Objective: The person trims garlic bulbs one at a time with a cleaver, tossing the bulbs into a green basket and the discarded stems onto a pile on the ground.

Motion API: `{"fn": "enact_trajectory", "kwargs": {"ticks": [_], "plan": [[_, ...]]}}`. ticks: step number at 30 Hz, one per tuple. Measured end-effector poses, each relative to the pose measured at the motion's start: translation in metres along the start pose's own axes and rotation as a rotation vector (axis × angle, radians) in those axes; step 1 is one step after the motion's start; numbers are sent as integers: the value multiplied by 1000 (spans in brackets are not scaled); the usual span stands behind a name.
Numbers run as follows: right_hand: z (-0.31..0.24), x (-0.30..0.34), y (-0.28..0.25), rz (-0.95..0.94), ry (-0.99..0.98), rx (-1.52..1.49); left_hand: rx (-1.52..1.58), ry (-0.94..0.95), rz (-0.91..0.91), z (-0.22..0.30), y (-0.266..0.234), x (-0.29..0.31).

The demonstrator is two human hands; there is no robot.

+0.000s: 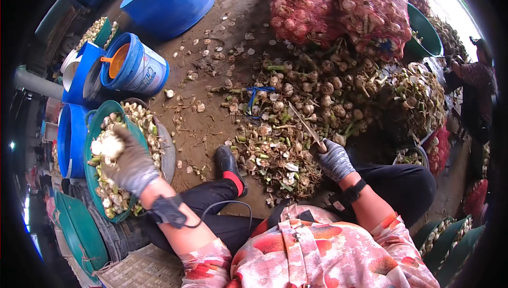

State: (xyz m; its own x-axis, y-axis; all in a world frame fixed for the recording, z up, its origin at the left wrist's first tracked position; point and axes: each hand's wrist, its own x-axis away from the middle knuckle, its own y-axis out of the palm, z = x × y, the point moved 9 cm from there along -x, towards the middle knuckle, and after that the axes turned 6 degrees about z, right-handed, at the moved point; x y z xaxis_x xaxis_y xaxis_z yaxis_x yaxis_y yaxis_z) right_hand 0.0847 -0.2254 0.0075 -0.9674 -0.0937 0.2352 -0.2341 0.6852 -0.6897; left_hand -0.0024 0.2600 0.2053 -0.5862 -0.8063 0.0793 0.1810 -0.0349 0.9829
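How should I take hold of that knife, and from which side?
Probably best by the knife's handle, coming from the picture's lower right, as the gloved right hand does: the long, thin blade extends away from that end, toward the upper left.

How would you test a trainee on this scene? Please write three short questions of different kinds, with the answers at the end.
1. Which of the hands holds the long, narrow metal knife?
2. True or false: the grey-gloved left hand is over the wide green plastic basin of pale garlic.
3. Where are the bulging red mesh sacks? A: behind the person; B: beyond the loose garlic heap; C: on the person's lap.
Key: 1, the right hand; 2, true; 3, B.
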Motion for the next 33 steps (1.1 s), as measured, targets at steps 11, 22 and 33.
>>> {"fn": "enact_trajectory", "kwargs": {"ticks": [11,22,33], "plan": [[-19,-24,11,-72,86,-86,-1101,-410,-89,-242,-169,-57],[-25,-44,20,-178,197,-101,-2634,-370,-815,-378,-317,-72],[5,-53,22,-167,315,-190,-2821,-1542,-1608,-223,-317,-95]]}}
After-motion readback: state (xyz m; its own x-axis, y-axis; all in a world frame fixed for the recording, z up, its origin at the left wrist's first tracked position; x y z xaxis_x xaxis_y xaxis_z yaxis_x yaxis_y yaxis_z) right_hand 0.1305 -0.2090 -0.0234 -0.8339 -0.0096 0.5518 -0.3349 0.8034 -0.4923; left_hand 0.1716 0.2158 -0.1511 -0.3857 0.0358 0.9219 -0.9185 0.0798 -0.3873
